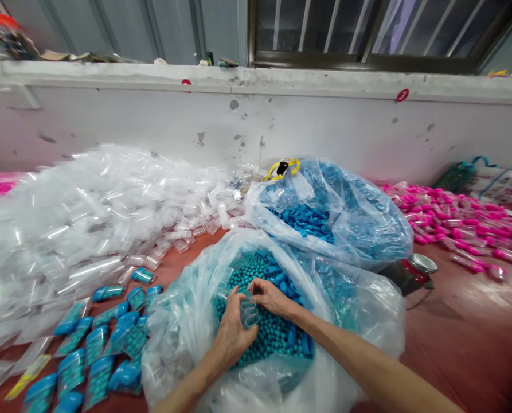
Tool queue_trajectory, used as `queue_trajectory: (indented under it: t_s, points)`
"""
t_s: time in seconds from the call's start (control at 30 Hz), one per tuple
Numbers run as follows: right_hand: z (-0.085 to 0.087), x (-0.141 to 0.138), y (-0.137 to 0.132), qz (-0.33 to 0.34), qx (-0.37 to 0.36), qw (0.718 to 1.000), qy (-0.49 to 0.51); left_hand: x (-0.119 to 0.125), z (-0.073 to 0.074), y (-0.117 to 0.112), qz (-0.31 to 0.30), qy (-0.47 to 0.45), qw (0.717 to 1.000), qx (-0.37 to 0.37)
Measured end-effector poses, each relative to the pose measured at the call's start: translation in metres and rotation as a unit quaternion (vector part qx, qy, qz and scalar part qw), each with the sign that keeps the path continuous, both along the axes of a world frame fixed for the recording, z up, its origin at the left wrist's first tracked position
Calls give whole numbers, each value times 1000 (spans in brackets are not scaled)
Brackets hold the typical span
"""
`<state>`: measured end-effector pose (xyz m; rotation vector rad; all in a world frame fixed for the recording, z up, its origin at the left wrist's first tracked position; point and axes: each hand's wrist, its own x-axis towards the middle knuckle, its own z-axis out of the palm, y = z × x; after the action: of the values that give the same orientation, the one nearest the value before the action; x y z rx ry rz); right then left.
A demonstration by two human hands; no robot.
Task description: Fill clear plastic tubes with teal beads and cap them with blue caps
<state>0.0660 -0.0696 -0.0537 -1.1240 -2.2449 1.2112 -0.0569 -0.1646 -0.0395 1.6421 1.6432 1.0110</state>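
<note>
Over an open clear plastic bag [174,310] full of teal beads [268,338], my left hand [233,328] is wrapped round several clear plastic tubes [249,314]. The fingers of my right hand [270,298] are pinched together at the upper end of those tubes. Whether they grip a tube or something small is hard to see. Blue plastic caps [284,281] lie among the beads, mostly at the right side of the bag.
Behind stands another bag [367,218] holding blue caps [305,221]. Clear tubes [109,201] form a large heap at left, with bead-filled, blue-capped tubes [96,344] before it. Pink-capped tubes [449,218] and a round metal-topped object [423,264] are at right.
</note>
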Motion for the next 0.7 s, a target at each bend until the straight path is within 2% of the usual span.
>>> queue_trajectory:
  t_s: [0.1,0.23,0.33,0.43,0.57,0.7]
  points:
    - [-4,-1,-9,0,-5,1000,-12,1,2,2,-47,-7,998,-30]
    - [-1,2,-19,-1,32,999,-40,-2,-4,2,-84,36,995,-38]
    - [-1,6,-26,-9,59,996,-71,-2,-8,3,-76,74,991,-85]
    - [-1,7,-28,-14,80,992,-98,2,-7,5,-54,121,986,-97]
    - [5,2,-12,-25,109,989,-92,9,5,1,-18,217,969,-118]
    - [14,-12,19,-66,133,987,-58,2,20,-9,-26,355,920,-163]
